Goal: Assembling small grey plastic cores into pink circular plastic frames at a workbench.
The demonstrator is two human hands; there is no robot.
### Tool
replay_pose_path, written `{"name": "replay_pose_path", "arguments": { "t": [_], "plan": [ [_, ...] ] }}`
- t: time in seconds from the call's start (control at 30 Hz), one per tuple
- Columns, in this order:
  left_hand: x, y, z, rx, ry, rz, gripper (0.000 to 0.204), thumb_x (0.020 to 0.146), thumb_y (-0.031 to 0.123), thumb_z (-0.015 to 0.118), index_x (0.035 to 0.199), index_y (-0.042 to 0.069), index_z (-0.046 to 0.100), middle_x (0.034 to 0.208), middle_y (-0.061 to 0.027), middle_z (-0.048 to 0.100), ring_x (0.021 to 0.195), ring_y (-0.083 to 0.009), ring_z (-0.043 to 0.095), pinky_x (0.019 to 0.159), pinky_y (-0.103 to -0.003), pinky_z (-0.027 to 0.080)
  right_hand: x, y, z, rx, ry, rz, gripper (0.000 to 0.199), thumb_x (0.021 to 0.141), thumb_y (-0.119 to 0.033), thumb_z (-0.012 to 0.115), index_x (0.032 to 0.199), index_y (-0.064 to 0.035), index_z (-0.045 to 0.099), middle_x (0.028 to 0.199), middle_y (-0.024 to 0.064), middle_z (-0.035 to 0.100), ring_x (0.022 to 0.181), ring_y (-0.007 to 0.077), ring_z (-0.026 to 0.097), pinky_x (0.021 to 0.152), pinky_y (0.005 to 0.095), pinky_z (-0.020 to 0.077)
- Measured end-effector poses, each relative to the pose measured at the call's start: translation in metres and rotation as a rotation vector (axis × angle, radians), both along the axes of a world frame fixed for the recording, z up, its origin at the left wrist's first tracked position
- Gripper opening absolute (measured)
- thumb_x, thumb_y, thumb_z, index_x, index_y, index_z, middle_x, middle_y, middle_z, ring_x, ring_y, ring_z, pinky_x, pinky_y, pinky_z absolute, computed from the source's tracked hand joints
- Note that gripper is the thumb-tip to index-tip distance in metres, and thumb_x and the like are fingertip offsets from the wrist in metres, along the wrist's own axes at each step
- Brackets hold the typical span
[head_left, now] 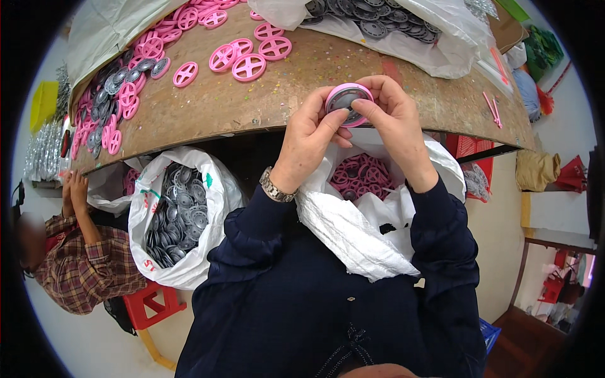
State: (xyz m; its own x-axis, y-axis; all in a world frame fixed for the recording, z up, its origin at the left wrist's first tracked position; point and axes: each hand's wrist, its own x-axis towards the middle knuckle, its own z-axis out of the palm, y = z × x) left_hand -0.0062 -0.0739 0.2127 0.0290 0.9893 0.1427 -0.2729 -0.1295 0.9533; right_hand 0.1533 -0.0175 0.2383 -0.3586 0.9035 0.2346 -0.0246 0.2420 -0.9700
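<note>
Between my two hands, just over the table's near edge, is a small toy wheel (346, 99), a grey disc set in a pink ring. My left hand (313, 121) grips its left side, thumb pressed on the grey face. From the right, my right hand (392, 107) holds the rim, its thumb also on the disc. Both sets of fingers curl partly out of sight behind the wheel. Below my hands a white sack (340, 239) holds many pink spoked rings (359, 175). Left of it, another white sack (217, 252) is full of grey discs (183, 208).
On the wooden table (220, 107) lie loose pink rings (249, 67), a mixed pile of rings and discs (104, 101), and a sheet with grey discs (373, 29). A co-worker in a plaid shirt (94, 268) sits at left. A red crate (474, 157) stands at right.
</note>
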Motion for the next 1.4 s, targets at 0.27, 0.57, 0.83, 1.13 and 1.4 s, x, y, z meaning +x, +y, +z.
{"name": "replay_pose_path", "arguments": {
  "t": [0.27, 0.57, 0.83, 1.13, 1.4],
  "plan": [
    [0.001, -0.001, -0.002, 0.065, 0.057, 0.058, 0.026, 0.1, 0.008, 0.053, 0.124, -0.001, 0.053, 0.101, -0.0076, 0.064, 0.075, -0.0124, 0.065, 0.062, -0.024, 0.055, 0.008, -0.008, 0.004, -0.095, -0.048, 0.097, 0.022, 0.093, -0.005, 0.06, 0.114, 0.0005, 0.058, 0.103, 0.0031, 0.065, 0.093, 0.0085, 0.061, 0.083, 0.0244, 0.0494],
    [0.007, -0.006, -0.002, 0.172, 0.235, 0.131, 0.023, 0.099, 0.006, 0.052, 0.121, -0.001, 0.056, 0.095, -0.005, 0.063, 0.07, -0.0106, 0.064, 0.059, -0.022, 0.053, 0.009, -0.017, 0.002, 0.022, -0.107, 0.037, 0.013, 0.094, -0.005, 0.059, 0.106, 0.0001, 0.061, 0.094, -0.0013, 0.064, 0.087, 0.0057, 0.059, 0.079, 0.0219, 0.0465],
    [0.009, -0.005, 0.004, 0.093, 0.209, 0.095, 0.023, 0.098, 0.006, 0.052, 0.121, 0.002, 0.054, 0.089, -0.0057, 0.064, 0.064, -0.0107, 0.063, 0.054, -0.024, 0.053, 0.01, -0.011, -0.003, -0.11, -0.006, 0.058, 0.013, 0.094, -0.007, 0.061, 0.105, -0.0013, 0.06, 0.095, -0.0013, 0.063, 0.089, 0.006, 0.058, 0.081, 0.0223, 0.0457],
    [0.004, -0.012, 0.005, 0.005, 0.209, -0.017, 0.03, 0.099, 0.005, 0.052, 0.128, 0.001, 0.05, 0.098, -0.0067, 0.062, 0.071, -0.0097, 0.061, 0.061, -0.023, 0.054, 0.015, -0.025, -0.008, -0.099, -0.013, 0.085, 0.022, 0.089, -0.002, 0.064, 0.111, -0.0015, 0.057, 0.1, 0.0008, 0.064, 0.091, 0.0075, 0.059, 0.083, 0.0235, 0.0474],
    [-0.013, -0.004, 0.002, 0.381, 0.755, 0.153, 0.033, 0.09, 0.018, 0.066, 0.119, 0.002, 0.059, 0.092, -0.0135, 0.065, 0.084, -0.0276, 0.063, 0.077, -0.039, 0.05, 0.044, -0.014, -0.012, -0.252, -0.1, 0.207, 0.026, 0.088, 0.0, 0.064, 0.113, -0.0009, 0.057, 0.1, 0.0009, 0.064, 0.093, 0.0077, 0.059, 0.083, 0.0237, 0.0483]
  ]
}}
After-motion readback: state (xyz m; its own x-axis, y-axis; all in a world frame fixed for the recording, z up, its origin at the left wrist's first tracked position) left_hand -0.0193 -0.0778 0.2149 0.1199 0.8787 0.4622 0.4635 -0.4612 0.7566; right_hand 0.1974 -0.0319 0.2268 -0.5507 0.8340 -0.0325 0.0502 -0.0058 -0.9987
